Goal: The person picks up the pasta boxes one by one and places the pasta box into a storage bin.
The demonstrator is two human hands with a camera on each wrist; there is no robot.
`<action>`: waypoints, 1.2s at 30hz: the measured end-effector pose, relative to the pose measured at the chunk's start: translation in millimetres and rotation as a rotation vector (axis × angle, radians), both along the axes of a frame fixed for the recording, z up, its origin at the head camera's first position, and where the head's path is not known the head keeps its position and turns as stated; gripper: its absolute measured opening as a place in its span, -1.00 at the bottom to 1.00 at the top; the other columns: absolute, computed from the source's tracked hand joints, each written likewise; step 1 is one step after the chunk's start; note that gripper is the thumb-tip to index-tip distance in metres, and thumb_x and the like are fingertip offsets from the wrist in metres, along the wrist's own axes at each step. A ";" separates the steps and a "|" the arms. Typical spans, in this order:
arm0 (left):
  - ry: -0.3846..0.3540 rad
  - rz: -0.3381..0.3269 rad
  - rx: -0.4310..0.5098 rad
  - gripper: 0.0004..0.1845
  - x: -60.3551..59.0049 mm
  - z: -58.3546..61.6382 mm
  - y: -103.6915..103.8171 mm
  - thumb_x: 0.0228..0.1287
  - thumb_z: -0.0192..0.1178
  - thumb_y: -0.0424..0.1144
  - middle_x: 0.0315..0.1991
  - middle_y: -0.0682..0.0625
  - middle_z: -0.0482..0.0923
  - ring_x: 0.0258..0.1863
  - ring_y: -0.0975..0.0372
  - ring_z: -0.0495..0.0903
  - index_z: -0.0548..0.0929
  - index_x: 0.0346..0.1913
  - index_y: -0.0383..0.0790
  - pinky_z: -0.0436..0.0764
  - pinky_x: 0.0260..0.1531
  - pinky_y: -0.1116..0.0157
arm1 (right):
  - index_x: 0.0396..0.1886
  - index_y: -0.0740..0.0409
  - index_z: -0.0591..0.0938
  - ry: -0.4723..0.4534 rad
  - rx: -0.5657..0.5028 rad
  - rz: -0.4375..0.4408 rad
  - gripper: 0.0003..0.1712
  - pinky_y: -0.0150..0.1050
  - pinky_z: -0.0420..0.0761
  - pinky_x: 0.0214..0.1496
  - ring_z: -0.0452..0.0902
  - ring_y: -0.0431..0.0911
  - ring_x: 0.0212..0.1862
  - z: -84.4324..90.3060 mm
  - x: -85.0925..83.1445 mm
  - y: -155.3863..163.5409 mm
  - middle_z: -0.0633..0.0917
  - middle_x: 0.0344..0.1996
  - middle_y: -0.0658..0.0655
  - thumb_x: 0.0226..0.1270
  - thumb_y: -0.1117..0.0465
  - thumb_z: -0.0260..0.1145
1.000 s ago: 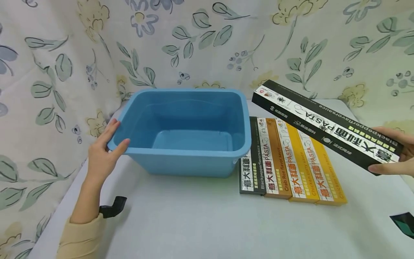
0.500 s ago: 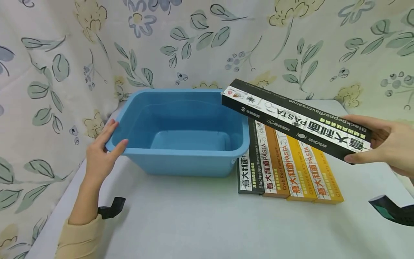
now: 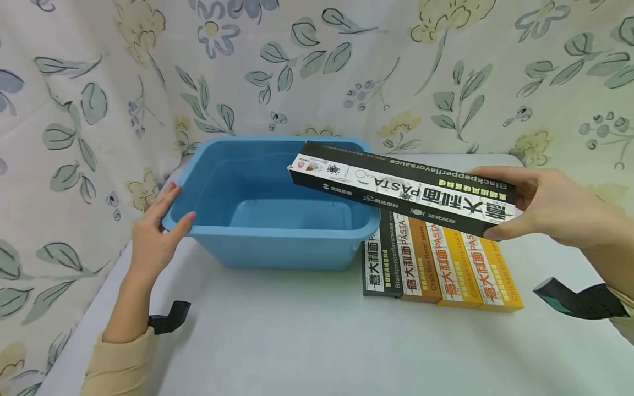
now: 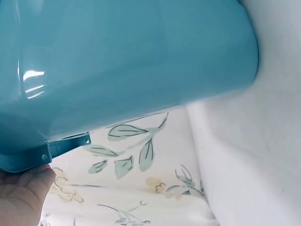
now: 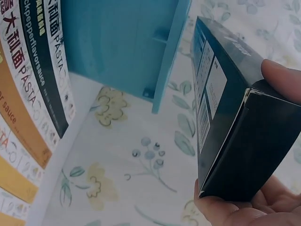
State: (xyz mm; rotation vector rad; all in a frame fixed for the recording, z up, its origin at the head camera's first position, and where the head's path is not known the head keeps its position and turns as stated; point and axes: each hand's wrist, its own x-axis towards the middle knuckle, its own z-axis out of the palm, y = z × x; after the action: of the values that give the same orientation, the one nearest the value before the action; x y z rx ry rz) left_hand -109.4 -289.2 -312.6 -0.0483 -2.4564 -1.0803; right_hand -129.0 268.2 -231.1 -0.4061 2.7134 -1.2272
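Note:
My right hand grips a long black pasta box by its right end, thumb on the near lower edge. The box is tilted, and its left end hangs over the right part of a blue plastic bin. In the right wrist view the box's dark end sits between thumb and fingers. My left hand holds the bin's left front rim corner; in the left wrist view its fingers curl under the rim. The held box hides part of the bin's right rim.
Right of the bin lie several flat pasta boxes side by side: a black one, a brown one and yellow ones. Their far ends are hidden under the held box. A flowered curtain stands behind the white table.
My right hand has carried the black pasta box leftward and slightly down, from right of the bin to over its right part. My left hand stays on the rim.

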 end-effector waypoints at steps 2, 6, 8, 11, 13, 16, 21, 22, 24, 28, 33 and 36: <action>-0.004 -0.004 -0.006 -0.34 -0.4 -0.1 0.1 0.30 0.24 -0.13 0.46 -0.03 0.19 0.36 -0.16 0.24 0.35 0.43 -0.18 0.33 0.08 -0.27 | 0.38 0.03 0.39 -0.004 0.010 0.026 0.04 -0.34 0.67 -0.33 0.54 -0.21 -0.19 1.4 -1.6 -2.9 0.52 0.00 -0.10 -0.20 0.51 0.57; -0.016 -0.003 -0.008 -0.34 0.1 0.1 0.3 0.30 0.24 -0.12 0.46 -0.03 0.19 0.37 -0.15 0.23 0.34 0.43 -0.18 0.33 0.09 -0.27 | 0.40 0.15 0.36 0.008 0.038 0.060 0.07 -0.37 0.65 -0.29 0.57 -0.23 -0.17 5.9 -4.6 -10.2 0.55 0.03 -0.17 -0.21 0.49 0.59; -0.020 -0.001 -0.010 -0.34 0.5 0.5 0.3 0.30 0.23 -0.12 0.46 -0.03 0.19 0.37 -0.15 0.23 0.34 0.43 -0.17 0.33 0.10 -0.26 | 0.40 0.18 0.35 0.008 0.049 0.072 0.07 -0.37 0.65 -0.28 0.57 -0.21 -0.17 8.7 -6.4 -14.3 0.54 0.06 -0.09 -0.21 0.49 0.59; -0.019 0.000 -0.015 -0.34 0.7 1.2 0.4 0.30 0.23 -0.11 0.46 -0.02 0.19 0.37 -0.15 0.24 0.34 0.43 -0.16 0.32 0.12 -0.25 | 0.40 0.15 0.37 -0.013 0.056 0.069 0.06 -0.35 0.66 -0.26 0.57 -0.19 -0.16 12.5 -8.9 -20.9 0.52 0.11 0.07 -0.22 0.50 0.59; -0.020 -0.001 -0.017 -0.33 0.8 1.6 0.6 0.30 0.23 -0.11 0.46 -0.02 0.19 0.36 -0.16 0.24 0.34 0.44 -0.15 0.32 0.12 -0.25 | 0.40 0.13 0.38 -0.028 0.055 0.068 0.06 -0.34 0.66 -0.25 0.58 -0.16 -0.15 14.6 -10.5 -24.6 0.51 0.13 0.15 -0.21 0.50 0.58; -0.023 -0.002 -0.017 -0.33 0.9 2.2 1.0 0.30 0.23 -0.10 0.46 -0.03 0.18 0.36 -0.17 0.23 0.33 0.44 -0.16 0.32 0.12 -0.27 | 0.39 0.12 0.39 -0.048 0.052 0.079 0.05 -0.33 0.66 -0.23 0.57 -0.12 -0.14 17.4 -12.3 -29.3 0.52 0.11 0.18 -0.21 0.49 0.59; -0.029 -0.002 -0.014 -0.33 0.5 2.9 0.9 0.31 0.23 -0.11 0.46 -0.03 0.18 0.36 -0.19 0.23 0.33 0.44 -0.16 0.31 0.11 -0.27 | 0.39 0.08 0.40 -0.068 0.068 0.104 0.06 -0.34 0.64 -0.21 0.57 -0.08 -0.14 23.4 -14.8 -40.1 0.57 0.04 0.17 -0.23 0.45 0.61; -0.030 -0.001 -0.015 -0.33 0.4 3.0 0.8 0.31 0.23 -0.10 0.46 -0.03 0.18 0.36 -0.18 0.23 0.33 0.44 -0.15 0.31 0.11 -0.27 | 0.39 0.07 0.40 -0.071 0.079 0.104 0.06 -0.35 0.63 -0.20 0.57 -0.07 -0.14 25.0 -15.6 -43.0 0.59 0.02 0.16 -0.24 0.44 0.62; -0.033 -0.003 -0.015 -0.33 0.2 2.9 0.3 0.31 0.22 -0.10 0.46 -0.03 0.17 0.36 -0.19 0.23 0.33 0.44 -0.15 0.31 0.11 -0.27 | 0.39 0.07 0.41 -0.076 0.085 0.114 0.06 -0.36 0.63 -0.19 0.57 -0.05 -0.13 27.5 -17.8 -49.8 0.60 0.01 0.16 -0.24 0.43 0.62; -0.049 -0.004 -0.016 -0.34 1.0 2.5 -1.6 0.32 0.22 -0.10 0.47 -0.01 0.16 0.36 -0.18 0.23 0.32 0.45 -0.12 0.32 0.12 -0.23 | 0.37 0.11 0.42 -0.071 0.108 0.146 0.05 -0.35 0.61 -0.23 0.54 -0.02 -0.17 31.0 -23.1 -65.0 0.64 -0.06 0.15 -0.26 0.40 0.64; -0.070 -0.006 -0.006 -0.33 1.6 2.5 -2.2 0.33 0.21 -0.10 0.47 0.01 0.14 0.36 -0.18 0.22 0.30 0.46 -0.09 0.32 0.15 -0.19 | 0.35 0.14 0.44 -0.088 0.072 0.216 0.03 -0.31 0.62 -0.22 0.54 0.01 -0.18 36.1 -27.4 -81.5 0.66 -0.10 0.16 -0.28 0.42 0.62; -0.071 -0.004 -0.011 -0.33 0.8 2.8 -1.0 0.33 0.21 -0.10 0.48 0.01 0.14 0.36 -0.19 0.23 0.29 0.46 -0.10 0.32 0.12 -0.22 | 0.33 0.16 0.46 -0.105 0.052 0.245 0.01 -0.28 0.64 -0.19 0.55 0.02 -0.16 38.6 -29.6 -90.3 0.66 -0.09 0.17 -0.29 0.43 0.61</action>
State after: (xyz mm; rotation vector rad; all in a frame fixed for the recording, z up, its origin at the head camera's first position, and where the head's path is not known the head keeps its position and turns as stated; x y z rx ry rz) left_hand -108.5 -290.2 -309.8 -0.0185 -2.5266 -1.0885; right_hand -158.7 178.0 -192.5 -0.6267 2.5116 -1.0785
